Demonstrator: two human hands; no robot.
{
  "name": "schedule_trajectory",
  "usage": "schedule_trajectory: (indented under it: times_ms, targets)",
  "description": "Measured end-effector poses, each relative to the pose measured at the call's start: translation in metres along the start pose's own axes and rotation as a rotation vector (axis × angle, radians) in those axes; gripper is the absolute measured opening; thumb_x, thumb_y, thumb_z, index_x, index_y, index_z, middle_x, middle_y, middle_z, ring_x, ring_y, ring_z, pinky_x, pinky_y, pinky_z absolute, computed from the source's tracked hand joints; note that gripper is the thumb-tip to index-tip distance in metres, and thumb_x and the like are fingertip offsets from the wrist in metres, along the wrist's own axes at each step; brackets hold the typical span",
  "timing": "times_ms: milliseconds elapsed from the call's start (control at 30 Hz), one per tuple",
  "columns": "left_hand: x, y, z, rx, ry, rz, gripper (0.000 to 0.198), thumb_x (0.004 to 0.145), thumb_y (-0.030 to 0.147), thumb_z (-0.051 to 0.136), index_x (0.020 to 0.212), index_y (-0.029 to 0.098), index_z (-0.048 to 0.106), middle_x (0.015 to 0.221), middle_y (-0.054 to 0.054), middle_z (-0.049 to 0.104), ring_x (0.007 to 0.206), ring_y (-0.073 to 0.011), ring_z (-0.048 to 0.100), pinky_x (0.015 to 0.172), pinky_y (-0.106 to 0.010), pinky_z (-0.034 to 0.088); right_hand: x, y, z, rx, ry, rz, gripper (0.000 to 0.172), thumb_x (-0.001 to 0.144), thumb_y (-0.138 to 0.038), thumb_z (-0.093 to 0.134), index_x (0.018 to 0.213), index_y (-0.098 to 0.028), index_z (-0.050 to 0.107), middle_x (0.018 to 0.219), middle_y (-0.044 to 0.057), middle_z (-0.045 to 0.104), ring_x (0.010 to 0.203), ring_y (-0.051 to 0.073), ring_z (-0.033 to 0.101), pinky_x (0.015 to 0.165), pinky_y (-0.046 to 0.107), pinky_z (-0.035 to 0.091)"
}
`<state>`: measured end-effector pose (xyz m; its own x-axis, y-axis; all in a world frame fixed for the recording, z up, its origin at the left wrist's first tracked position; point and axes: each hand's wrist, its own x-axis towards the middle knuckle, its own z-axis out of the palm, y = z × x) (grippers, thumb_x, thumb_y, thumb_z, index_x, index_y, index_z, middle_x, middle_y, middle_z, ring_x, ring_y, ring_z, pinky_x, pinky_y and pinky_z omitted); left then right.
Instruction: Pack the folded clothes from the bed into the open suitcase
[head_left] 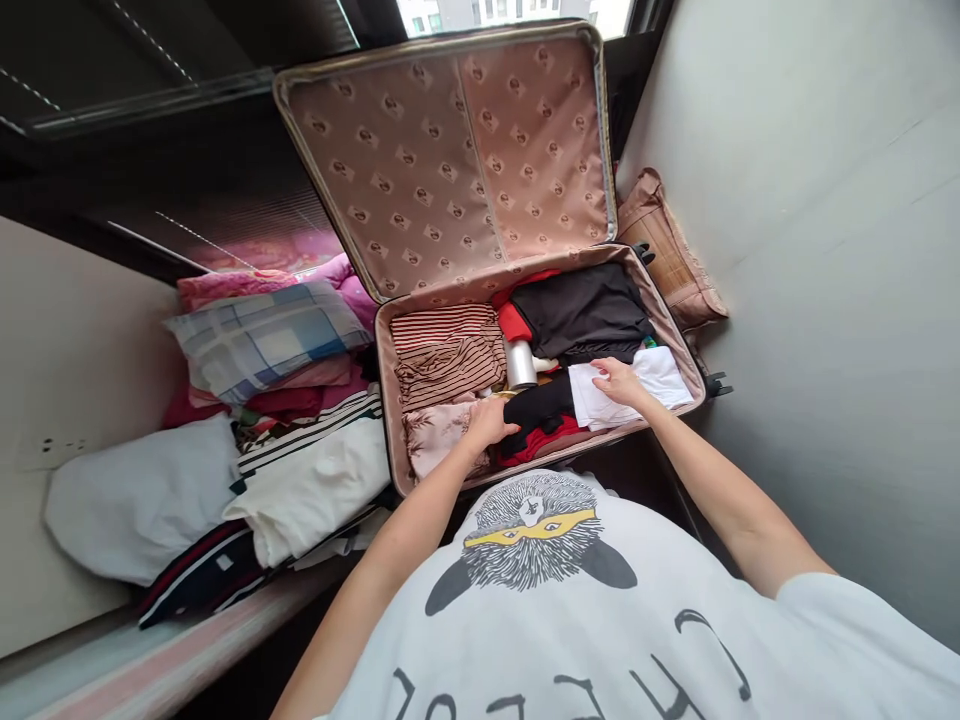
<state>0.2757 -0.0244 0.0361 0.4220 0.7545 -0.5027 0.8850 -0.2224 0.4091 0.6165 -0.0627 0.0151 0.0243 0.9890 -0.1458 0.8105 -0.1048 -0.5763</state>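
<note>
An open suitcase [387, 390] lies in front of me, its patterned lid [457, 150] standing up. Inside are striped garments [446, 350], a black garment [581, 310], a red item [514, 322], a silver bottle [519, 365] and a folded white cloth [645, 385]. My left hand [487, 422] is curled down on a small black garment [544, 405] near the front edge. My right hand [619, 380] rests on the white cloth with its fingers bent on it.
A pile of folded bedding and clothes [262, 420] lies on a ledge to the left, with a plaid pillow [266, 335] on top. A woven brown cushion [667, 250] leans against the grey wall [825, 250] on the right.
</note>
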Motion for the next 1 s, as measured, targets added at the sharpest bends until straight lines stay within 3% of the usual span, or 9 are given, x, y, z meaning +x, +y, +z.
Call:
schedule_trajectory:
  times_ms: [133,300,433,633,733,800,867,933,1000]
  targets:
    - [0.003,0.005,-0.001,-0.199,-0.084,-0.027,0.052,0.070,0.029,0.083,0.117,0.015,0.067,0.114,-0.012,0.073,0.113,-0.0310,0.067,0.100,-0.039,0.051,-0.013,0.028,-0.021,-0.103,-0.017,0.077,0.042,0.083,-0.018,0.061,0.125,-0.016,0.069,0.113,0.012,0.072,0.096,0.023,0.069,0.094,0.035,0.055]
    - [-0.011,-0.002,0.012,-0.629,-0.027,-0.112,0.037,0.072,0.027,0.076,0.105,0.017,0.064,0.101,-0.008,0.074,0.096,-0.0248,0.071,0.084,-0.034,0.058,-0.024,0.035,-0.037,-0.312,-0.116,0.083,0.039,0.087,-0.014,0.056,0.125,-0.012,0.067,0.120,0.017,0.068,0.113,0.028,0.061,0.100,0.037,0.048]
    - [-0.015,-0.008,0.018,-0.702,0.027,-0.175,0.043,0.068,0.023,0.078,0.108,0.016,0.064,0.104,-0.010,0.075,0.098,-0.0267,0.071,0.087,-0.037,0.058,-0.020,0.033,-0.049,-0.478,-0.010,0.122,0.040,0.087,-0.015,0.057,0.126,-0.015,0.064,0.139,0.024,0.057,0.125,0.037,0.050,0.101,0.049,0.041]
    - [-0.014,-0.005,0.009,-0.673,-0.101,0.159,0.067,0.069,0.027,0.077,0.133,0.018,0.061,0.131,-0.010,0.070,0.122,-0.0280,0.065,0.109,-0.043,0.050,-0.005,0.032,-0.065,-0.603,-0.034,0.192,0.054,0.082,-0.023,0.070,0.129,-0.004,0.054,0.124,0.028,0.064,0.118,0.038,0.054,0.101,0.049,0.037]
    - [-0.021,0.001,0.007,-0.553,-0.116,0.218,0.080,0.068,0.025,0.079,0.144,0.017,0.054,0.138,-0.013,0.065,0.129,-0.0303,0.060,0.116,-0.045,0.044,0.001,0.020,-0.079,-0.685,-0.188,0.224,0.053,0.082,-0.030,0.075,0.124,-0.003,0.060,0.115,0.027,0.069,0.112,0.038,0.061,0.098,0.047,0.038]
    - [-0.028,0.007,0.009,-0.455,-0.053,0.151,0.080,0.071,0.024,0.078,0.146,0.016,0.052,0.140,-0.017,0.062,0.130,-0.0330,0.058,0.116,-0.049,0.042,0.000,0.005,-0.092,-0.709,-0.366,0.207,0.041,0.083,-0.029,0.077,0.116,-0.006,0.067,0.107,0.024,0.073,0.106,0.036,0.066,0.096,0.046,0.038]
    - [-0.037,0.016,0.010,-0.324,0.104,0.023,0.077,0.074,0.027,0.080,0.145,0.016,0.053,0.143,-0.020,0.057,0.134,-0.0379,0.054,0.115,-0.055,0.040,-0.006,-0.016,-0.107,-0.722,-0.474,0.108,0.026,0.083,-0.024,0.076,0.104,-0.009,0.073,0.103,0.022,0.074,0.102,0.034,0.068,0.093,0.044,0.038]
    - [-0.047,0.029,0.005,-0.222,0.282,-0.031,0.076,0.075,0.031,0.082,0.144,0.018,0.053,0.149,-0.021,0.050,0.139,-0.0413,0.047,0.115,-0.059,0.037,-0.017,-0.042,-0.122,-0.730,-0.458,-0.067,0.014,0.084,-0.023,0.075,0.094,-0.013,0.076,0.100,0.019,0.073,0.101,0.033,0.067,0.091,0.042,0.037]
    - [-0.056,0.047,-0.007,-0.186,0.400,0.070,0.080,0.076,0.033,0.084,0.147,0.020,0.050,0.155,-0.021,0.043,0.145,-0.0409,0.040,0.119,-0.058,0.033,-0.028,-0.073,-0.135,-0.719,-0.385,-0.265,0.010,0.085,-0.024,0.075,0.090,-0.016,0.076,0.098,0.016,0.071,0.099,0.031,0.065,0.090,0.041,0.036]
